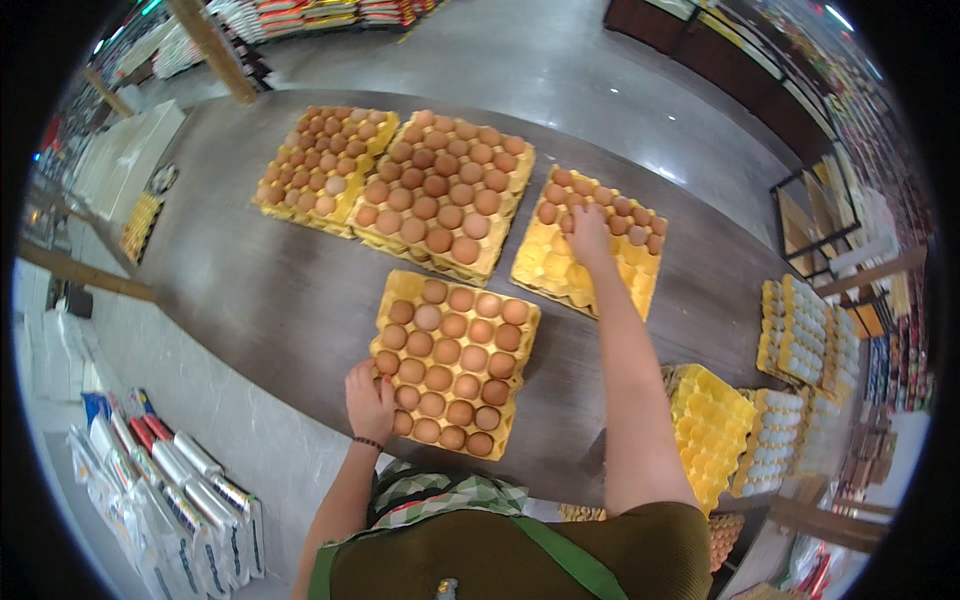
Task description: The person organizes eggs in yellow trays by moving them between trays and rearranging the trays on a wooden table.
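Note:
Directly before me lies a yellow moulded egg tray (pixel 504 446) filled with brown eggs, except for a bare cell at its far left corner. My left hand (pixel 369 401) grips that tray's left edge, thumb over the rim beside the eggs. Farther off to the right is another yellow egg tray (pixel 551 255); brown eggs (pixel 621 206) fill its far part, while the near cells are bare. My right hand (pixel 589 229) reaches into this second tray, its fingers down among the eggs. Whether they close around an egg is hidden by the hand.
Stacked trays of brown eggs (pixel 436 184) and a second such stack (pixel 319 157) stand at the back. To the right are an inverted yellow tray stack (pixel 709 427) and trays of pale eggs (pixel 806 337). Packaged bags (pixel 180 502) sit at lower left, beyond the table edge.

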Available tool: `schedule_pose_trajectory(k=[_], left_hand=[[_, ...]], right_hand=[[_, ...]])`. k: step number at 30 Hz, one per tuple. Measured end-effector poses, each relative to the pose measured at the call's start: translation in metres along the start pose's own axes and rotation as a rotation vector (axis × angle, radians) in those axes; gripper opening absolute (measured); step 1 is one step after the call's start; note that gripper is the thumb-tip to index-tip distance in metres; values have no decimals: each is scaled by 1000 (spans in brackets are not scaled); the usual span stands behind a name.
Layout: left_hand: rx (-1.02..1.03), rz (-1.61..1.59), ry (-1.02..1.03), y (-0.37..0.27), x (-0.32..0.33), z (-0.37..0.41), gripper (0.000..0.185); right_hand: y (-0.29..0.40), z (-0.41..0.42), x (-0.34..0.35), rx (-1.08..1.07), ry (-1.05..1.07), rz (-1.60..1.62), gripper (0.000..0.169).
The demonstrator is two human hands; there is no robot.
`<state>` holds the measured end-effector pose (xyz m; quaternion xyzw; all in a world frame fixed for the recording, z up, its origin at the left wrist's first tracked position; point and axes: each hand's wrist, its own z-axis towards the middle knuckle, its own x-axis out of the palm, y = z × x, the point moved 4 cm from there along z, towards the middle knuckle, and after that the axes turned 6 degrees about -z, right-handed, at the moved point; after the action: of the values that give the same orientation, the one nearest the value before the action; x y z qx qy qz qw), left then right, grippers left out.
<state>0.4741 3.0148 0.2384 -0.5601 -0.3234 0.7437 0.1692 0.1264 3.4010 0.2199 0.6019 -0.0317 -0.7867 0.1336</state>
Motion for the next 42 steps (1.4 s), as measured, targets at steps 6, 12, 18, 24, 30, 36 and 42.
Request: schedule_pose_trajectory(k=[6, 12, 18, 24, 30, 36, 42], left_hand=[[10, -25, 11, -8, -1, 3, 34], [-1, -7, -12, -3, -4, -1, 35], [42, -16, -7, -5, -3, 1, 34], [48, -55, 11, -3, -4, 1, 37], [-327, -362, -7, 60, 5, -3, 38], [-575, -570, 306, 97, 19, -3, 55], [-454, -576, 320, 99, 11, -11, 58]], right_hand=[[-41, -7, -8, 200, 59, 706, 33], [136, -69, -66, 65, 219, 1400, 33], [273, -104, -43, -371, 202, 537, 39], [276, -115, -27, -344, 49, 427, 17], [172, -224, -72, 188, -216, 543, 32], [131, -358, -21, 845, 175, 1302, 56], [170, -368, -5, 876, 109, 1488, 52]])
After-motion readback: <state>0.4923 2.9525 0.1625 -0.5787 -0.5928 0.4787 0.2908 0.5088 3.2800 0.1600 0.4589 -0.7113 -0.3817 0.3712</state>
